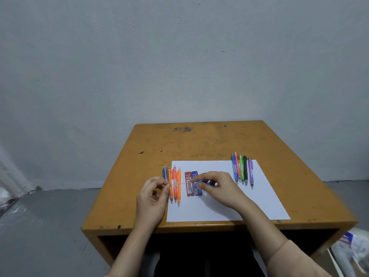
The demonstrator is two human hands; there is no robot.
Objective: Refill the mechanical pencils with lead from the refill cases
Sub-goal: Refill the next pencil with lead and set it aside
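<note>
Desk (199, 140): paper sheet (219, 206), left pencil row (179, 193), right pencil row (245, 170), red case (188, 189), blue case (197, 191).
I logged left hand (153, 194) pinching a lead (179, 183), right hand (218, 186) grasping a blue pencil (209, 184).

The worktop (199, 140) is orange-brown wood, scuffed, with dark marks (182, 129) near its far edge. A white sheet of paper (219, 206) lies flat on it, its near edge close to the worktop's front. A blue pencil (165, 172) lies on the bare wood just beside the paper's left edge, with an orange pencil (169, 176) next to it, about on that edge. At the paper's far right corner, five pencils (242, 168) lie side by side, their far ends reaching past the paper.
</note>
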